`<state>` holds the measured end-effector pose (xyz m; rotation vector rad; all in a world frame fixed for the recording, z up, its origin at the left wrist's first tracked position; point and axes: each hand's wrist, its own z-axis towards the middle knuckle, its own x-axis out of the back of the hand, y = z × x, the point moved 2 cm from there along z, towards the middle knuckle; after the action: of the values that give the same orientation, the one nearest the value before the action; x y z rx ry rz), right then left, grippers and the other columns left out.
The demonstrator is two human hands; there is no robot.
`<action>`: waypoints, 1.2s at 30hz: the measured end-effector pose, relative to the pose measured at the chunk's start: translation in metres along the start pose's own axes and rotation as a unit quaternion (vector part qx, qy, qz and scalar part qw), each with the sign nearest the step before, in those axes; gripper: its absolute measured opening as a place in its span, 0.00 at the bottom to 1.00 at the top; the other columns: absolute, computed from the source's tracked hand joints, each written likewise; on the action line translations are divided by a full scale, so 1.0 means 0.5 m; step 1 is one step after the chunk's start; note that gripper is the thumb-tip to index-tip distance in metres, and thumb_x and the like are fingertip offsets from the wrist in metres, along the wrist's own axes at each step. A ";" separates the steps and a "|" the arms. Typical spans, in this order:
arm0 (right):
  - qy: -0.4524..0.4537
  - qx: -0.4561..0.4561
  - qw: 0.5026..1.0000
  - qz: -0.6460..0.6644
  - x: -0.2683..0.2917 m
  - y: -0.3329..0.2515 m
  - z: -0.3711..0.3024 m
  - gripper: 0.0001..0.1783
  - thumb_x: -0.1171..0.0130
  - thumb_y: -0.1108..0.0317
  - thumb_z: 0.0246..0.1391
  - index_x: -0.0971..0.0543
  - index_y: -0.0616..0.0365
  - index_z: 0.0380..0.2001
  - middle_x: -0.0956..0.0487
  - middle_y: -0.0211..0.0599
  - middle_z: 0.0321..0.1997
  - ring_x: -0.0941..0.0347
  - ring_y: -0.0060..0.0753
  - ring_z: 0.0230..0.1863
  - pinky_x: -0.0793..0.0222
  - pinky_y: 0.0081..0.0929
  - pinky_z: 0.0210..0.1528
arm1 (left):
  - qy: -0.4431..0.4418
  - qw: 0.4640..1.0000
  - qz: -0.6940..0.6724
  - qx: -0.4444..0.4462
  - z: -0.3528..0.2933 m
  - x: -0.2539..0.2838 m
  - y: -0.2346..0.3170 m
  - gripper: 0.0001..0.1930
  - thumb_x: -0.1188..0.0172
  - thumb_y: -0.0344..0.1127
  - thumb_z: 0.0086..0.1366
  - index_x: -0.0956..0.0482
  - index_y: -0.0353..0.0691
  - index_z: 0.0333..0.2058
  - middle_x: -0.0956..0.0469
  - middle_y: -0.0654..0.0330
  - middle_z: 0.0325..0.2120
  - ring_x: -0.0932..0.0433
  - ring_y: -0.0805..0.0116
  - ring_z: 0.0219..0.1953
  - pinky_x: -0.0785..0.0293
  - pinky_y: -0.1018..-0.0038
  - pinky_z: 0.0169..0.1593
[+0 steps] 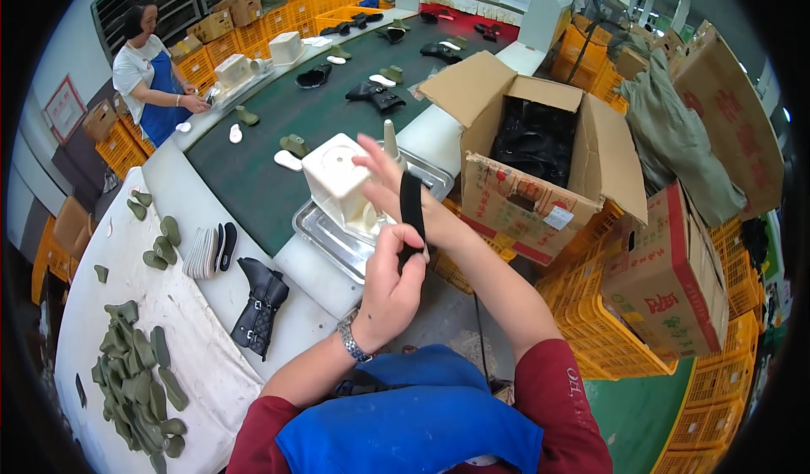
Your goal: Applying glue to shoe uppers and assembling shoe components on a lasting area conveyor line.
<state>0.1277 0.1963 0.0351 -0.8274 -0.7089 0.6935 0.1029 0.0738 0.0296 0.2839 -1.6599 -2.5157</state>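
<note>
A black wrist strap (411, 204) loops around my right wrist. My left hand (394, 284) is closed on its lower end; a watch sits on that wrist. My right hand (388, 178) is held up with fingers stretched out and nothing in them. It is in front of a white box-shaped container (333, 174) that stands in a metal tray (325, 242). A white upright rod (390, 139) rises from the tray behind my right hand. A black buckled boot upper (260, 305) lies on the white table to the left.
Green shoe lasts (139, 381) are heaped on a white cloth (207, 373). White insoles (202, 253) lie nearby. Black uppers (374, 96) rest on the green conveyor (278, 191). An open carton (523, 195) holds black pieces beside orange crates (582, 305). A co-worker (154, 77) stands across the belt.
</note>
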 end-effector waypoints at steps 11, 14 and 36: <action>0.192 -0.056 0.969 0.144 0.064 -0.020 0.062 0.20 0.57 0.60 0.61 0.31 0.64 0.49 0.24 0.38 0.42 0.32 0.25 0.48 0.39 0.23 0.52 | 0.139 0.960 0.209 -0.124 0.003 0.064 -0.024 0.30 0.38 0.30 0.50 0.40 0.36 0.52 0.37 0.52 0.51 0.37 0.63 0.53 0.43 0.67 0.56; 0.208 -0.089 0.954 0.198 0.068 -0.043 0.082 0.19 0.56 0.61 0.61 0.31 0.63 0.48 0.24 0.39 0.41 0.31 0.24 0.45 0.38 0.22 0.50 | 0.098 0.991 -0.001 0.087 0.031 0.074 -0.083 0.37 0.35 0.37 0.48 0.42 0.40 0.56 0.37 0.59 0.53 0.39 0.65 0.56 0.49 0.66 0.60; 0.159 0.249 0.873 -0.388 0.039 -0.089 0.086 0.12 0.44 0.65 0.50 0.24 0.57 0.39 0.23 0.40 0.40 0.30 0.43 0.45 0.40 0.40 0.52 | -0.095 0.914 -0.348 0.184 0.051 -0.016 -0.145 0.19 0.40 0.33 0.57 0.29 0.32 0.46 0.24 0.60 0.41 0.28 0.74 0.44 0.35 0.76 0.51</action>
<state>0.1172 0.2067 0.0980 -0.1238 -0.4667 -0.0133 0.1056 0.1267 -0.0264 0.8203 -2.4746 -2.7140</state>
